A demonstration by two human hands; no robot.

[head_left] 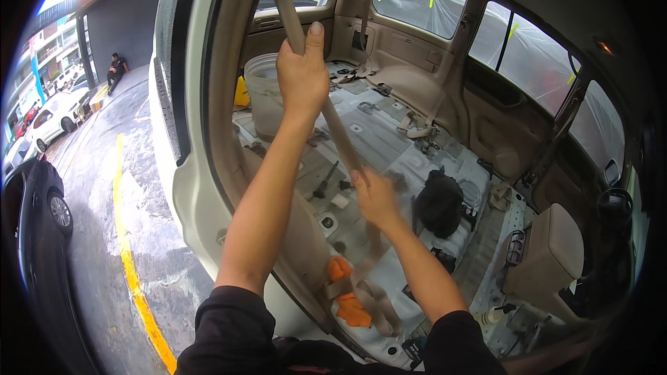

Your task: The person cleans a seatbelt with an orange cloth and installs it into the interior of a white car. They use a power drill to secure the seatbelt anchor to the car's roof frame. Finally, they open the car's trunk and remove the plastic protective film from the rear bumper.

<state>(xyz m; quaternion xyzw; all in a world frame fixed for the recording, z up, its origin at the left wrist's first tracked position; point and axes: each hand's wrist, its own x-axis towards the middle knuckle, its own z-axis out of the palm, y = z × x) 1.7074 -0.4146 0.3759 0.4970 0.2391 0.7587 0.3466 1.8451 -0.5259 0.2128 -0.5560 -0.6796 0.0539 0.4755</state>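
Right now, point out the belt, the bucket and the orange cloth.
Belt (340,133): head view, on its straight upper stretch.
Bucket (263,107): head view, on its outer wall.
Orange cloth (353,312): head view, on its lower part.

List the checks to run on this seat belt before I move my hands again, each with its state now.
1. Left hand closed around the seat belt: ok.
2. Right hand gripping it lower down: ok.
3. Webbing taut between the hands: ok, it looks straight there.
4. Lower webbing free of loops: not ok, it curls below the right hand.
5. Loose webbing apart from the orange cloth: not ok, it lies across it.
6. Pale bucket behind the left hand stable: cannot tell, though it stands upright.
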